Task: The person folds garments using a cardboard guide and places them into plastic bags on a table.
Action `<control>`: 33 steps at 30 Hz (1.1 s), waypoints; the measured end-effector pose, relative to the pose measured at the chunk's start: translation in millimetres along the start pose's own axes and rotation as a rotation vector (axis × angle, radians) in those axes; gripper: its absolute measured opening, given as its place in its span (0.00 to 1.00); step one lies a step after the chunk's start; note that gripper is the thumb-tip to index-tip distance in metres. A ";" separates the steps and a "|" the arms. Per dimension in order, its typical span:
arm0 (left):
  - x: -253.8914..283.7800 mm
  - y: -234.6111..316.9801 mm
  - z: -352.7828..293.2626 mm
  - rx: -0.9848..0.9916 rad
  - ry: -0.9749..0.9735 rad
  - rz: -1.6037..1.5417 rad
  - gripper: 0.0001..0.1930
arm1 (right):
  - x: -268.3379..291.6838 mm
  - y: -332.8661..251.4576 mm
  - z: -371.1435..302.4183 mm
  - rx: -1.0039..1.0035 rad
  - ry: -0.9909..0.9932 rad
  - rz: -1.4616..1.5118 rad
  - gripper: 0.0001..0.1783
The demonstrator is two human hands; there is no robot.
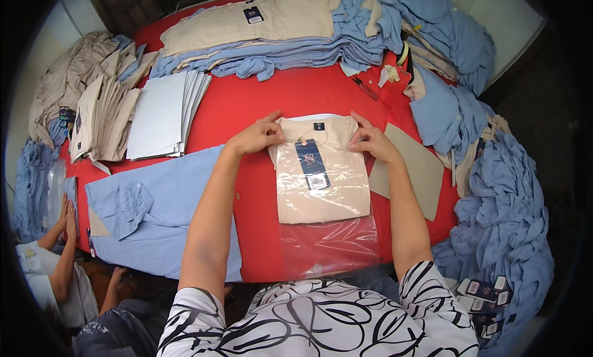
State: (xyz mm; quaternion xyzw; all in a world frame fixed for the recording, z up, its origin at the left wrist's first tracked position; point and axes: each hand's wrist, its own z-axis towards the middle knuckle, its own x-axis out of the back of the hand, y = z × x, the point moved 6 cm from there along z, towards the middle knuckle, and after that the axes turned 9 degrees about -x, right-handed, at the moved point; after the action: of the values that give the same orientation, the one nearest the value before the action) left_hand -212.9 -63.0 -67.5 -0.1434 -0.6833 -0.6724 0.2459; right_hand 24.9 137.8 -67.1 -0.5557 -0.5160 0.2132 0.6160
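A folded beige shirt (333, 199) lies in front of me, most of it inside a clear plastic bag (327, 249). The bag's slack end reaches toward the table's near edge. On the shirt's front rests a dark blue hang tag (311, 161), tied by a string near the collar. My left hand (258, 136) grips the shirt's upper left corner, thumb on top. At the upper right corner my right hand (374, 144) holds it the same way, forefinger stretched along the edge. A strip of white shows behind the collar, above the bag.
Red cloth (247, 103) covers the table. Beside my left arm lies a spread blue shirt (167, 190); beyond it stand white boards (162, 113) and folded beige shirts (99, 122). Grey card (417, 171) lies right. Garment piles (259, 29) line the back. Another person's hands (69, 218) are far left.
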 end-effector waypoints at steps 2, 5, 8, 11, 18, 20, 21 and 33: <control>3.2 -1.9 4.2 -0.013 -0.025 -0.008 0.11 | 3.3 -7.6 15.1 0.005 -0.053 -0.134 0.10; 7.3 -4.3 5.4 0.076 -0.051 -0.070 0.11 | 6.6 -14.5 26.3 -0.102 -0.226 -0.018 0.05; 6.9 -5.9 0.3 0.077 0.026 -0.238 0.11 | 10.9 -0.1 34.3 -0.149 -0.217 0.104 0.04; 5.8 -9.8 -4.8 0.015 0.111 -0.311 0.11 | 11.0 -5.0 36.0 -0.030 -0.149 0.053 0.04; 10.2 -5.8 2.0 0.107 0.227 -0.244 0.14 | 11.0 10.3 44.4 -0.085 -0.127 0.246 0.07; 11.8 3.5 7.0 0.232 0.342 -0.225 0.17 | 11.5 13.9 48.9 -0.024 -0.010 0.278 0.08; 13.3 6.3 6.3 0.295 0.400 -0.215 0.18 | 12.3 16.5 48.0 -0.044 0.047 0.308 0.09; -32.7 11.1 -10.3 0.250 0.457 -0.316 0.26 | 10.3 20.3 13.4 -0.092 0.178 0.444 0.35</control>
State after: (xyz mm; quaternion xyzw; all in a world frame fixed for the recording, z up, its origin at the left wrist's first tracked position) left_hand -178.3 -68.1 -75.6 0.1510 -0.7017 -0.6278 0.3012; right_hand 23.5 158.6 -83.5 -0.6997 -0.3341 0.2700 0.5709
